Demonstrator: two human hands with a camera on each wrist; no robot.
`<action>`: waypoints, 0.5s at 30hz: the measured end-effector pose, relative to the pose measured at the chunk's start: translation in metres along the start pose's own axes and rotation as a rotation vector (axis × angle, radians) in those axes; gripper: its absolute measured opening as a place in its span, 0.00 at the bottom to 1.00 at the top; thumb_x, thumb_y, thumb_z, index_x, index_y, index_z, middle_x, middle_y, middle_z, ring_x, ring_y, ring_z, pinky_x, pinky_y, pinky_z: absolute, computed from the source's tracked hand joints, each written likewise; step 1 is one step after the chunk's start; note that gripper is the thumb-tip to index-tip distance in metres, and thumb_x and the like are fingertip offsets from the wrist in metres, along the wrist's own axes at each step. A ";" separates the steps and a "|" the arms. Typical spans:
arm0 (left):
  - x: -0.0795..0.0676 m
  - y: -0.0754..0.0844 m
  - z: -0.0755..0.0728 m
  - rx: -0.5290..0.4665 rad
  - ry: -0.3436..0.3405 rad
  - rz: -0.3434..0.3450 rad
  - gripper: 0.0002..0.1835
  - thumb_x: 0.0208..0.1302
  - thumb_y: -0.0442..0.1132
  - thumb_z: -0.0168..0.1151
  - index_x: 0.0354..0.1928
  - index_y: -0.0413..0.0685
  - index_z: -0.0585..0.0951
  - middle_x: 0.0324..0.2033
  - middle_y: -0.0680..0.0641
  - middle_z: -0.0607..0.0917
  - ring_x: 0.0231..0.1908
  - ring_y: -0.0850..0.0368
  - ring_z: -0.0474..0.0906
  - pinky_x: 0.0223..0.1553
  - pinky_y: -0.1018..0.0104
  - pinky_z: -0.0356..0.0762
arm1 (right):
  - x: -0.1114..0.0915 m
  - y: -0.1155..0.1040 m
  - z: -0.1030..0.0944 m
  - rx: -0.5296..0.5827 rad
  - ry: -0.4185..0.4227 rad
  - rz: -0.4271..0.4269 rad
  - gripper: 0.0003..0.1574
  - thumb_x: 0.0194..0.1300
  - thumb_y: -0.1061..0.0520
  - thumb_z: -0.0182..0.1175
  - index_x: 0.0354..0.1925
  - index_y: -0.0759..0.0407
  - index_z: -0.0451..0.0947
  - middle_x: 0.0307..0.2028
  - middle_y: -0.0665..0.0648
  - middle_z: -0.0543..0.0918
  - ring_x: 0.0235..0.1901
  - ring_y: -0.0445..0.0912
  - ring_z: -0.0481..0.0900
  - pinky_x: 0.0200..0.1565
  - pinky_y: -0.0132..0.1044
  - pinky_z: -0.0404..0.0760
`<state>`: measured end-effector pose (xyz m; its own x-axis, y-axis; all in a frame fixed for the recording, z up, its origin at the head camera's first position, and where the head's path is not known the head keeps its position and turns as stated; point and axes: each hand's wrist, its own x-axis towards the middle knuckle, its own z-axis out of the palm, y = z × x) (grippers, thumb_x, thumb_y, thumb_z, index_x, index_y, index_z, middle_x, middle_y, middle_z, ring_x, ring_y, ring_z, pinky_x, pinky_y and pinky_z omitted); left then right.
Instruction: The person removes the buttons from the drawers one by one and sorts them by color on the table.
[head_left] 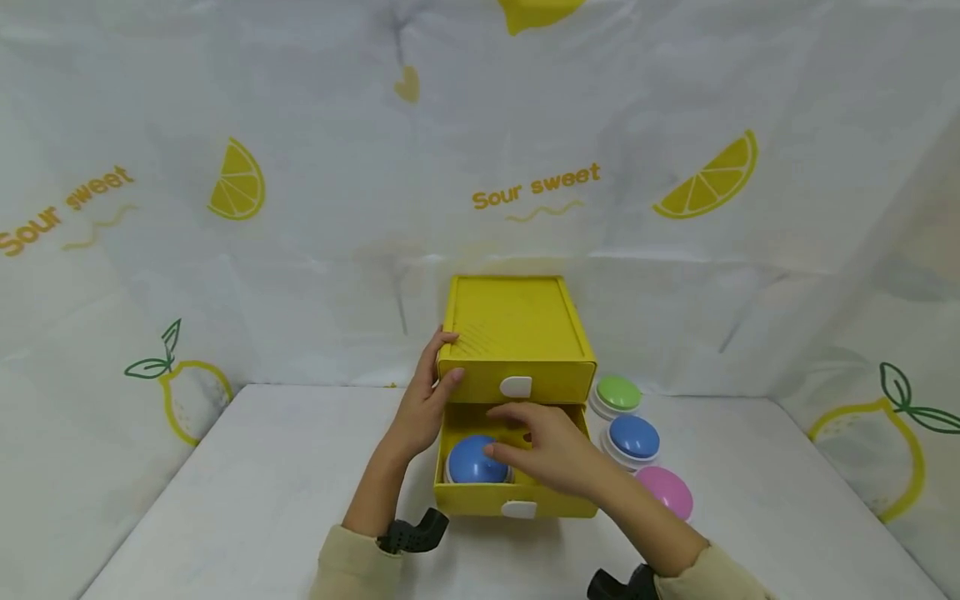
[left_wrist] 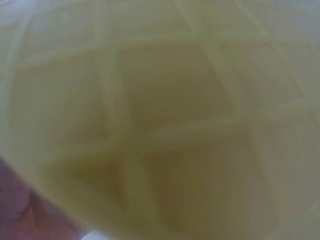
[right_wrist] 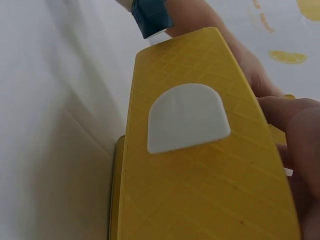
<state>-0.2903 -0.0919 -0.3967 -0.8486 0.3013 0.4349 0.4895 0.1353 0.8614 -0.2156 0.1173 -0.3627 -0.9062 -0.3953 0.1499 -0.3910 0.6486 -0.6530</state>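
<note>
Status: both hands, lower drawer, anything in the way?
Left hand grips yellow box, left front corner. Right hand over open lower drawer, close to blue dome inside. Three domes right of box, not blocking drawer.

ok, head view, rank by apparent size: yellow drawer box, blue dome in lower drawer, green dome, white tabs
Yellow drawer box
Blue dome in lower drawer
Green dome
Upper tab, lower tab: look alike

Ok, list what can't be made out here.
Inside the upper drawer: head view, hidden by its front.
Part of the lower drawer: head view, behind the right hand.
That hand: right wrist view, cut off by the right edge.
Part of the pink dome: head view, behind the right forearm.
Detail on the yellow box: left wrist view, blurred.
</note>
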 end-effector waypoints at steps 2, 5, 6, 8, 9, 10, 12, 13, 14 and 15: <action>0.000 0.001 -0.001 -0.004 -0.003 -0.002 0.22 0.81 0.46 0.47 0.72 0.66 0.59 0.82 0.48 0.41 0.81 0.42 0.46 0.75 0.34 0.55 | 0.006 -0.002 0.002 -0.010 -0.033 -0.001 0.30 0.66 0.43 0.67 0.59 0.57 0.80 0.57 0.56 0.86 0.58 0.54 0.83 0.58 0.55 0.82; 0.000 0.000 -0.001 -0.002 -0.010 -0.007 0.22 0.81 0.46 0.46 0.72 0.66 0.58 0.82 0.50 0.41 0.80 0.42 0.46 0.75 0.34 0.55 | 0.012 -0.003 0.005 -0.020 -0.072 -0.011 0.29 0.66 0.44 0.67 0.58 0.59 0.81 0.55 0.56 0.86 0.57 0.54 0.83 0.60 0.55 0.81; 0.000 0.000 -0.001 0.001 -0.009 -0.008 0.22 0.81 0.46 0.46 0.72 0.66 0.58 0.82 0.50 0.41 0.80 0.42 0.46 0.75 0.35 0.55 | 0.013 -0.004 0.005 -0.021 -0.082 -0.011 0.29 0.66 0.44 0.67 0.58 0.59 0.81 0.55 0.56 0.86 0.57 0.54 0.83 0.61 0.55 0.80; 0.000 0.000 -0.001 0.004 -0.005 -0.007 0.23 0.81 0.47 0.46 0.72 0.66 0.58 0.82 0.49 0.41 0.80 0.42 0.47 0.75 0.34 0.55 | 0.016 -0.005 0.007 -0.023 -0.104 -0.009 0.29 0.66 0.44 0.67 0.58 0.60 0.81 0.54 0.57 0.87 0.57 0.54 0.83 0.62 0.56 0.79; 0.000 0.000 -0.001 0.004 -0.003 -0.006 0.23 0.81 0.47 0.47 0.72 0.66 0.58 0.82 0.48 0.41 0.80 0.41 0.47 0.75 0.34 0.55 | 0.017 -0.005 0.007 -0.024 -0.115 -0.006 0.30 0.66 0.44 0.67 0.58 0.61 0.81 0.54 0.57 0.87 0.57 0.53 0.83 0.62 0.56 0.79; 0.000 -0.001 -0.001 0.005 -0.001 -0.005 0.23 0.81 0.46 0.47 0.72 0.66 0.58 0.82 0.47 0.41 0.80 0.41 0.47 0.75 0.34 0.55 | 0.018 -0.005 0.008 -0.023 -0.126 0.000 0.30 0.66 0.44 0.67 0.58 0.61 0.80 0.55 0.57 0.86 0.57 0.53 0.83 0.62 0.56 0.78; 0.000 -0.001 -0.001 0.000 -0.001 0.000 0.23 0.81 0.46 0.47 0.72 0.66 0.58 0.82 0.46 0.41 0.80 0.42 0.46 0.75 0.34 0.54 | 0.020 -0.005 0.010 -0.018 -0.147 0.014 0.31 0.66 0.44 0.67 0.60 0.61 0.79 0.55 0.57 0.86 0.57 0.53 0.83 0.63 0.55 0.78; 0.000 -0.001 -0.001 -0.004 -0.001 -0.001 0.23 0.81 0.46 0.47 0.72 0.66 0.58 0.82 0.47 0.41 0.81 0.43 0.45 0.75 0.34 0.53 | 0.021 -0.004 0.010 -0.015 -0.157 0.020 0.32 0.66 0.44 0.67 0.60 0.61 0.79 0.55 0.57 0.86 0.56 0.52 0.83 0.63 0.55 0.78; 0.000 -0.001 -0.001 -0.009 -0.004 -0.002 0.23 0.81 0.46 0.47 0.73 0.66 0.58 0.82 0.48 0.41 0.81 0.43 0.44 0.76 0.35 0.53 | 0.022 -0.004 0.011 -0.014 -0.165 0.025 0.32 0.66 0.44 0.68 0.61 0.60 0.79 0.55 0.57 0.86 0.56 0.51 0.83 0.63 0.54 0.79; 0.001 -0.002 -0.001 -0.010 -0.004 -0.003 0.23 0.81 0.46 0.47 0.73 0.66 0.58 0.82 0.49 0.41 0.81 0.44 0.44 0.76 0.35 0.52 | 0.023 -0.003 0.012 -0.016 -0.172 0.028 0.32 0.66 0.44 0.68 0.61 0.60 0.78 0.55 0.56 0.86 0.55 0.50 0.83 0.63 0.54 0.79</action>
<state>-0.2918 -0.0928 -0.3976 -0.8490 0.3049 0.4315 0.4852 0.1265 0.8652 -0.2333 0.0985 -0.3658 -0.8766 -0.4812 0.0016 -0.3694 0.6708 -0.6431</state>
